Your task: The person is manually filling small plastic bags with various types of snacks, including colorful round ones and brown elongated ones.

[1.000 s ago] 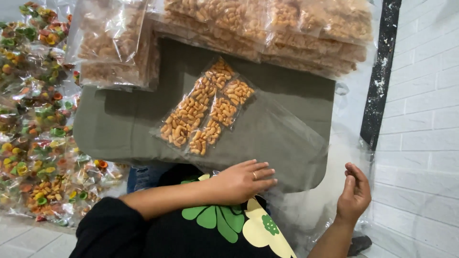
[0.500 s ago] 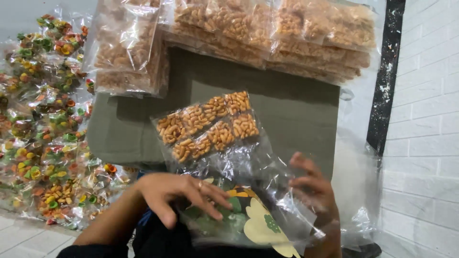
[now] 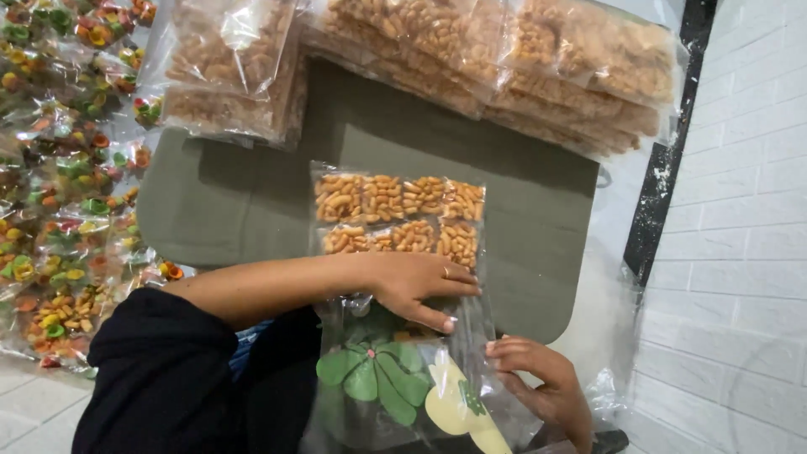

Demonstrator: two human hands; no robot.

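Note:
A clear plastic bag of orange-brown snack pieces (image 3: 395, 214) lies on the olive-grey board (image 3: 235, 202), its filled end away from me. My left hand (image 3: 420, 286) lies flat across the bag just below the snacks, a ring on one finger. My right hand (image 3: 538, 378) pinches the empty lower part of the bag (image 3: 403, 378) at its right edge, over my lap.
Stacks of filled snack bags (image 3: 504, 50) line the far edge of the board, with another pile (image 3: 227, 76) at the upper left. Packets of coloured snacks (image 3: 59, 210) cover the floor on the left. A white brick wall (image 3: 740, 235) stands at the right.
The bag has been turned and straightened on the board. My left hand has moved up onto it, and my right hand has come in to grip its lower edge.

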